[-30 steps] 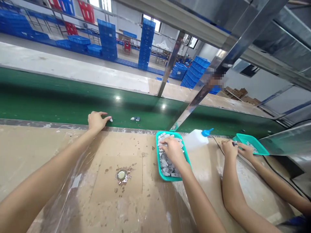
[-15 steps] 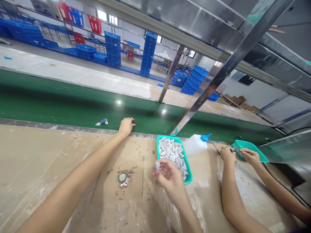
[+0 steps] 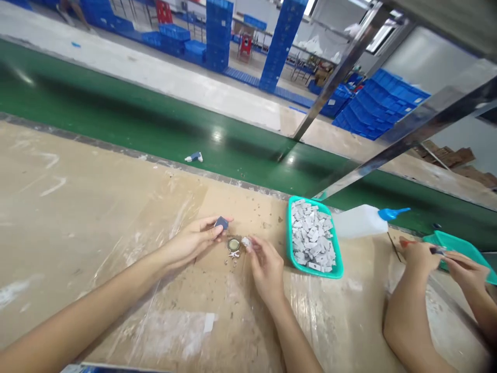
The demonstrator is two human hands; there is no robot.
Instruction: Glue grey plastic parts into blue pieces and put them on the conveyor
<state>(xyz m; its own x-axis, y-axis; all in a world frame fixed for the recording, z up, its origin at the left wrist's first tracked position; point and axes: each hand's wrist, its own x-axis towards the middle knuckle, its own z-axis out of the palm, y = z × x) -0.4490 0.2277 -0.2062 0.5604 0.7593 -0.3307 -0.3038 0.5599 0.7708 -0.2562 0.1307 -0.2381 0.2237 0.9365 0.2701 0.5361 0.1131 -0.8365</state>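
Note:
My left hand (image 3: 196,238) pinches a small dark blue block (image 3: 221,223) between thumb and fingers, just above the cardboard-covered bench (image 3: 155,321). In my right hand (image 3: 267,267), the fingertips are closed on a small pale grey piece (image 3: 246,242). Between the two hands, a small round dish (image 3: 233,244) with a yellowish middle lies on the bench, with wet-looking spots and whitish smears around it. To the right of my right hand stands a green basket (image 3: 290,238) full of similar pale grey pieces (image 3: 312,235).
A white bottle (image 3: 359,221) with a blue nozzle lies beside the basket. A dark blue and white piece (image 3: 194,157) rests on the green belt (image 3: 147,140) beyond the bench. Metal posts (image 3: 341,67) rise on the right. Another person's hands (image 3: 419,256) work near a second green basket (image 3: 466,248).
My left hand has come back from the green belt to the bench, bringing the dark blue block. My right hand has moved away from the basket, towards the round dish. The view has shifted.

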